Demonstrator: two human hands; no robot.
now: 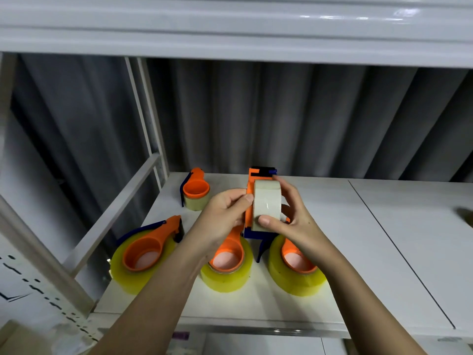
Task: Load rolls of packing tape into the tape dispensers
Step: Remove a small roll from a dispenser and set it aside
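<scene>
A white shelf (332,252) under a grey corrugated wall carries the work, and above it both hands hold one orange and blue dispenser (252,180) upright with a pale roll of tape (266,201) set on its hub. The left hand (225,213) pinches the dispenser's frame with thumb and curled fingers at the roll's left edge, while the right hand (289,216) wraps round the roll from the right, thumb pressed on its near face. By my judgement the roll is being seated, and the risk lies there: pushed on askew it could jam on the hub or slip off, and the dispenser, held in the air, could twist out of the left pinch and drop onto the loaded ones below. Whether the tape end is threaded I cannot tell. Counted: five dispensers in view, one in hand and four lying on the shelf; three of those carry thick yellow rolls, at front left (143,260), front middle (227,265) and front right (294,267), and the back one (195,190) carries a thinner roll
</scene>
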